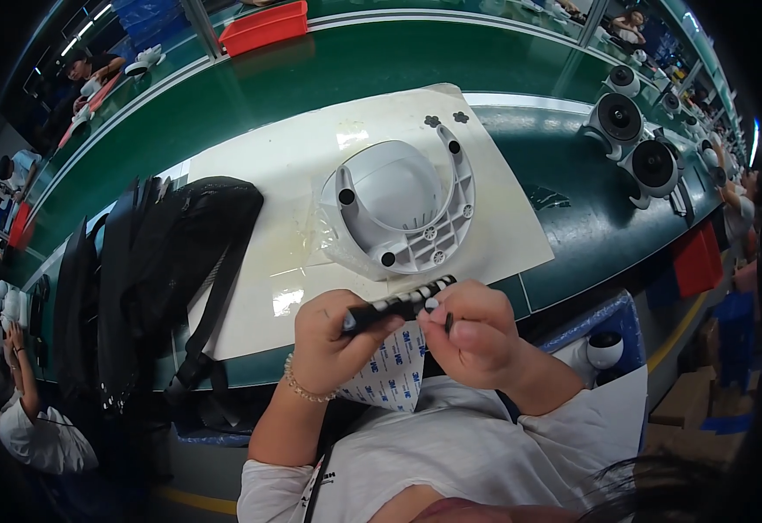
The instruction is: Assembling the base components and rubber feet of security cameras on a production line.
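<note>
Black adhesive strip [398,303] with white liner sits pinched between both hands just below the white plastic housing [407,209]: left hand [333,336] grasps its lower end in clenched fingers, right hand [477,331] pinches its upper end. White mat [294,166] lies under the housing; black mesh bags [163,261] stand left of it, red bin [263,26] far above.

glossy white plastic housing [403,205], matt green belt [328,74]
</note>
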Available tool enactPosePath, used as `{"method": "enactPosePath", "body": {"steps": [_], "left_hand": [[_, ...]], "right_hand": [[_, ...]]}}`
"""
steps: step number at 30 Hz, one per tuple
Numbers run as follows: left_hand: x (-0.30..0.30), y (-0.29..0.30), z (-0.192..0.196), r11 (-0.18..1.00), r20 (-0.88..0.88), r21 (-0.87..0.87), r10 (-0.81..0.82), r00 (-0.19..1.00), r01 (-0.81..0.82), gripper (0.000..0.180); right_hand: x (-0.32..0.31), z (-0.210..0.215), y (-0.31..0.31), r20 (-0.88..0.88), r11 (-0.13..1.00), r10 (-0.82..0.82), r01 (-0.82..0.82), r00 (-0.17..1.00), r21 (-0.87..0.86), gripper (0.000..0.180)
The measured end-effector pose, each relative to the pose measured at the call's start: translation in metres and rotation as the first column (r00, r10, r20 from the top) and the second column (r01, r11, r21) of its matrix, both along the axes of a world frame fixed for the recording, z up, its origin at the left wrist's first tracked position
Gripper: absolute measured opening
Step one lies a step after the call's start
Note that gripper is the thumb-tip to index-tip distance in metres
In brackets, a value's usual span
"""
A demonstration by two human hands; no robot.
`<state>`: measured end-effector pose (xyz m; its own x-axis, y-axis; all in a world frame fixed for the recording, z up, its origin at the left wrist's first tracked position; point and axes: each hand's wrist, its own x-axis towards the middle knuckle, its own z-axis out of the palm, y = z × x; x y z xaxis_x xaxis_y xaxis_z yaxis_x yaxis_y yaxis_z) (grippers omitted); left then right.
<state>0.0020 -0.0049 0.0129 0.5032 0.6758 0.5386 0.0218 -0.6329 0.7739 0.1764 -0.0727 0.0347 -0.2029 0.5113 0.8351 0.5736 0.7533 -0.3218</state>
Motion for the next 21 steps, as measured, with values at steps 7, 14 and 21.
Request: {"method": "enactPosePath", "body": {"steps": [7,14,21], "left_hand": [[0.007,-0.001,0.002,0.985,-0.009,0.161,0.063,0.998,-0.061,0.023],[0.011,0.003,-0.003,0.922,-0.027,0.342,0.201,0.979,-0.180,0.026],[0.011,0.004,-0.007,0.929,-0.039,0.321,0.206,0.978,-0.183,0.026]], "right_hand": [[0.026,0.006,0.025,-0.447,0.963,0.035,-0.150,0.894,-0.224,0.074],[0.022,0.008,0.035,-0.478,0.928,-0.046,-0.139,0.877,-0.345,0.074],[0.019,0.005,0.038,-0.512,0.943,-0.044,-0.134,0.858,-0.306,0.074]]}}
